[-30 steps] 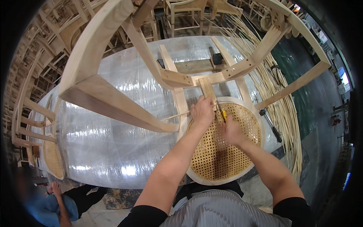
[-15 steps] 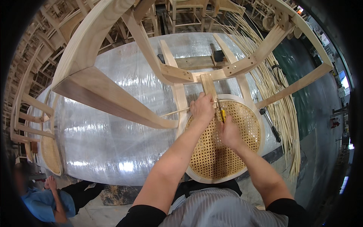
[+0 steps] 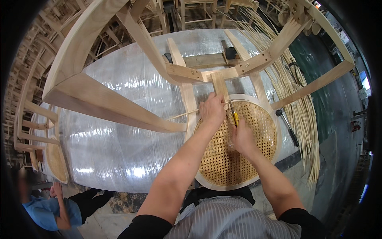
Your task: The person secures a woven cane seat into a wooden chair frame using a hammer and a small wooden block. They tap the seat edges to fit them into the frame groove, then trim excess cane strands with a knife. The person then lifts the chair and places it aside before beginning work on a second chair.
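Observation:
A pale wooden chair frame [image 3: 119, 91] lies tipped over on a table wrapped in clear plastic film [image 3: 119, 151]. Its round seat [image 3: 234, 151] of woven cane faces up at me. My left hand [image 3: 212, 111] presses on the far rim of the seat and pinches a thin cane strand [image 3: 181, 116] that runs off to the left. My right hand [image 3: 242, 137] rests on the weave and grips a small tool with a yellow handle [image 3: 235, 118], its tip at the rim next to my left fingers.
A bundle of long cane strips [image 3: 294, 91] hangs over the table's right side. A hammer [image 3: 287, 125] lies right of the seat, a dark mallet [image 3: 229, 51] farther back. Another person in blue [image 3: 47, 211] crouches at lower left. Stacked chair frames [image 3: 36, 119] stand at left.
My hands stay at the seat's far rim with small shifts; the right hand has slid slightly along the rim. The person at lower left has moved a little.

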Demonstrator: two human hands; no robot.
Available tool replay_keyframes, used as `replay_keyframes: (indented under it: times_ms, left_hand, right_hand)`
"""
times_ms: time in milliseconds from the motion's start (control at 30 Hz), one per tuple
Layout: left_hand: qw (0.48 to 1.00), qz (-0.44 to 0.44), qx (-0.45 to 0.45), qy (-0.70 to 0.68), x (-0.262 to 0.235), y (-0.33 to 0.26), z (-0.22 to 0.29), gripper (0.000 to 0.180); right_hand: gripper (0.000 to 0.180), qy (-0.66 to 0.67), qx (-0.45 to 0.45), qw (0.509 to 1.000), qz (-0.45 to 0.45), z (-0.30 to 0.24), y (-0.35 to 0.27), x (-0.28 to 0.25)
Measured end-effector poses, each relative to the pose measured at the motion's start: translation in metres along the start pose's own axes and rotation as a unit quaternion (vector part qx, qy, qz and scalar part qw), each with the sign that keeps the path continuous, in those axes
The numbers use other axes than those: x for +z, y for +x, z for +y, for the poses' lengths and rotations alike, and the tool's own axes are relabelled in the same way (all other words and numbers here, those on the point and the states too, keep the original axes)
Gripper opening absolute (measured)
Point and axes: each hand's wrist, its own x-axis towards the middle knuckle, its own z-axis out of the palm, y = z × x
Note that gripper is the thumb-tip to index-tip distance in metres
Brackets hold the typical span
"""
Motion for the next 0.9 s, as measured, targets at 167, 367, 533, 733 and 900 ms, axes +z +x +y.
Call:
replay_keyframes:
  times_ms: [167, 367, 533, 733, 900]
  left_hand:
    - [1.000, 0.006, 0.005, 0.016, 0.001, -0.001, -0.002, 0.005]
    - [1.000, -0.009, 0.004, 0.020, 0.001, -0.003, -0.004, 0.005]
    - [1.000, -0.007, 0.016, 0.018, 0.002, -0.003, -0.002, 0.004]
    - [1.000, -0.008, 0.012, 0.022, 0.002, -0.003, -0.006, 0.002]
    - [0.999, 0.000, 0.027, 0.022, 0.005, -0.004, -0.006, 0.002]
  right_hand:
    - [0.026, 0.018, -0.001, 1.000, -0.011, -0.004, 0.006, -0.005]
    - [0.026, 0.008, 0.003, 1.000, -0.022, -0.005, 0.008, -0.008]
    - [0.025, -0.003, -0.013, 1.000, 0.006, 0.004, 0.000, 0.000]
    - [0.029, 0.008, -0.014, 1.000, 0.010, -0.003, 0.001, -0.003]
    - [0.028, -0.012, -0.003, 1.000, -0.016, -0.002, 0.013, -0.008]
